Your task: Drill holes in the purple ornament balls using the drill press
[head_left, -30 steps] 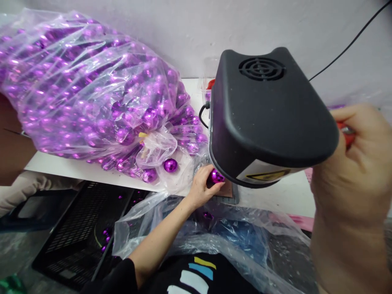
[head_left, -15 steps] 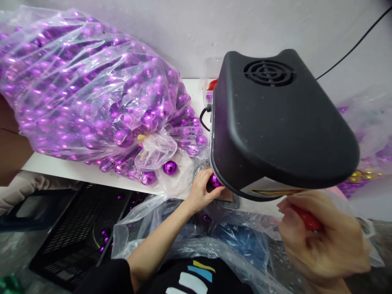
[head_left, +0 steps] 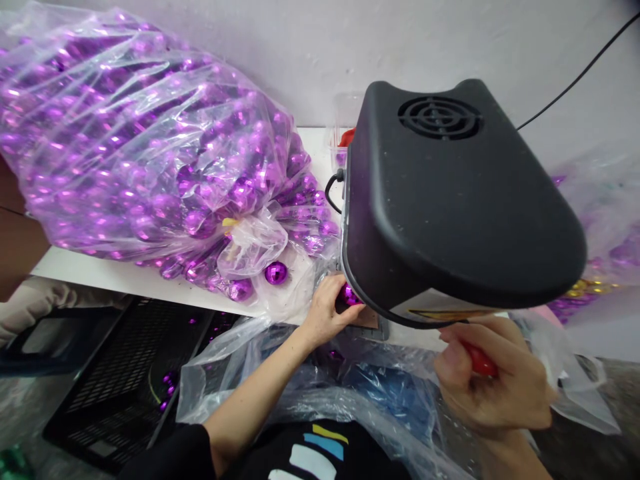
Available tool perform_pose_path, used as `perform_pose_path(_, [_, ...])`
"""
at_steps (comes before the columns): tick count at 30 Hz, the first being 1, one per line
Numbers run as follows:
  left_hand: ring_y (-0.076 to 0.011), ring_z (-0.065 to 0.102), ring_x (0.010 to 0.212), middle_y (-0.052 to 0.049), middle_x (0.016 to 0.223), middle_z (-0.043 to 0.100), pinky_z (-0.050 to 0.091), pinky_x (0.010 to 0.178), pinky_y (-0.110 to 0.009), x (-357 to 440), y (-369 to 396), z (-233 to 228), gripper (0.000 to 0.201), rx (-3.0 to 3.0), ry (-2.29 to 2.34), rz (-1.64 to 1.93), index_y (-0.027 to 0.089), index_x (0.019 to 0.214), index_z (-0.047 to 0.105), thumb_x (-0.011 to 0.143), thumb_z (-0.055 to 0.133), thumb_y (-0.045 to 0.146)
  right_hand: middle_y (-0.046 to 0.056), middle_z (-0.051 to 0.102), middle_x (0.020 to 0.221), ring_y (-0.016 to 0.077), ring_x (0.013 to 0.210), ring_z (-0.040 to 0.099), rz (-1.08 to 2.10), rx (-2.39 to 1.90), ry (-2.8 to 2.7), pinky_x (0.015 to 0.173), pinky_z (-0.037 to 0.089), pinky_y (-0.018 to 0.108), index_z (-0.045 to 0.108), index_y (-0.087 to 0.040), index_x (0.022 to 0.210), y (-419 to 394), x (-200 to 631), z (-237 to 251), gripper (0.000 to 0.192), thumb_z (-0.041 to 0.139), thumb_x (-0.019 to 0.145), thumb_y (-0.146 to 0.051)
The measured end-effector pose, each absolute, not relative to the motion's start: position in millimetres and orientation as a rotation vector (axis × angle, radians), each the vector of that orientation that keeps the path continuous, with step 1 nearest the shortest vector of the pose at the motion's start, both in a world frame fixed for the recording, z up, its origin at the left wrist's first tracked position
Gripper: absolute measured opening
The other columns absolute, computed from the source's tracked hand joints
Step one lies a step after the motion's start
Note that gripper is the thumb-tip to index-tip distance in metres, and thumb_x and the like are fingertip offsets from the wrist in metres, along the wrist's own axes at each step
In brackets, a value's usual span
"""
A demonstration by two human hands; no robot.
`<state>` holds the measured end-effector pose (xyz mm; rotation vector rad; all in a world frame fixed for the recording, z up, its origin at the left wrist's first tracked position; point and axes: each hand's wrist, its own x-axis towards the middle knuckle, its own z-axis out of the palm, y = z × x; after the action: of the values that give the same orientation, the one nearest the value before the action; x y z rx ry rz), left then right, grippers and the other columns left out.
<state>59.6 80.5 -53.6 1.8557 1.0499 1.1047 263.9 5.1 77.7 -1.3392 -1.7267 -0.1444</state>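
Observation:
My left hand (head_left: 327, 310) is closed around a shiny purple mirror-ball ornament (head_left: 350, 294) at the lower left edge of a black machine (head_left: 465, 207). Part of the ornament is hidden under the machine's housing, above a small brownish block (head_left: 369, 318). Slightly blurred, my right hand (head_left: 493, 377) wraps around a red handle (head_left: 481, 360) just below the housing's front edge. What the handle joins to is hidden. Another purple ornament (head_left: 276, 273) lies on the table left of my left hand.
A big clear bag (head_left: 150, 140) full of purple ornaments covers the left of the white table (head_left: 80, 270). Below it stands a black crate (head_left: 115, 380). Clear plastic sheeting (head_left: 300, 400) drapes over my lap. More bagged ornaments (head_left: 620, 247) are at right.
My right hand has moved left, nearer my body's middle, with the red handle in it. My left hand stays on the ornament beneath the machine.

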Motion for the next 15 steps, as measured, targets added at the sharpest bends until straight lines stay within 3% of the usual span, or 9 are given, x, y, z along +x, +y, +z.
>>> perform_pose_path(15, [-0.0289, 0.065, 0.112, -0.010, 0.120, 0.071, 0.053, 0.100, -0.045, 62, 82, -44, 0.050, 1.860, 1.079, 1.082, 0.021, 0.127, 0.062, 0.087, 0.075, 0.047, 0.003, 0.061, 0.078, 0.0150, 0.078, 0.060, -0.189, -1.312, -1.655, 0.059, 0.048, 0.027, 0.063, -0.024, 0.098, 5, 266, 47, 0.012, 0.061, 0.086, -0.024])
